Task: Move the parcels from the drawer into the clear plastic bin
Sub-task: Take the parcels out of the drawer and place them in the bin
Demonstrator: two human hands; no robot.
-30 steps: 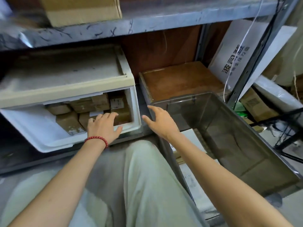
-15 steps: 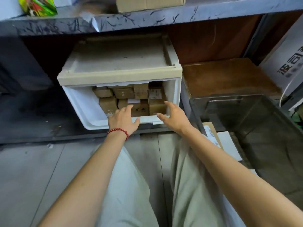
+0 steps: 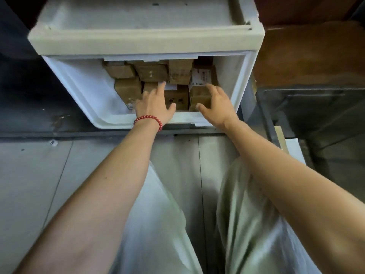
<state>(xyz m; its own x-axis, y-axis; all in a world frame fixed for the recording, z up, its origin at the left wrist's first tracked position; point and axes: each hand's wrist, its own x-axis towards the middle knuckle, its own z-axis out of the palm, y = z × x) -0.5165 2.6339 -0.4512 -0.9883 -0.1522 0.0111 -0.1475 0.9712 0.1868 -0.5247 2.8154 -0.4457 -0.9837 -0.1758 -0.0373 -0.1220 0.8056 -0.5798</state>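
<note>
A white plastic drawer [image 3: 87,91] is pulled open under its cream cabinet top, packed with several brown cardboard parcels [image 3: 152,73]. My left hand [image 3: 155,104], with a red bead bracelet on the wrist, reaches over the drawer's front edge, fingers straight and spread across the front parcels. My right hand [image 3: 216,104] reaches in beside it, fingers and thumb spread around the front right parcel [image 3: 199,98], apparently just touching it. The clear plastic bin [image 3: 308,99] stands to the right of the drawer.
A brown wooden board [image 3: 308,54] lies behind the bin. Flat cardboard and white sheets [image 3: 292,147] lie under the bin's near left corner. My knees in pale trousers [image 3: 246,214] fill the foreground over a grey floor [image 3: 39,175].
The view has swung left and closer to the drawer. Both hands have moved forward from the drawer's front edge into it, onto the front parcels.
</note>
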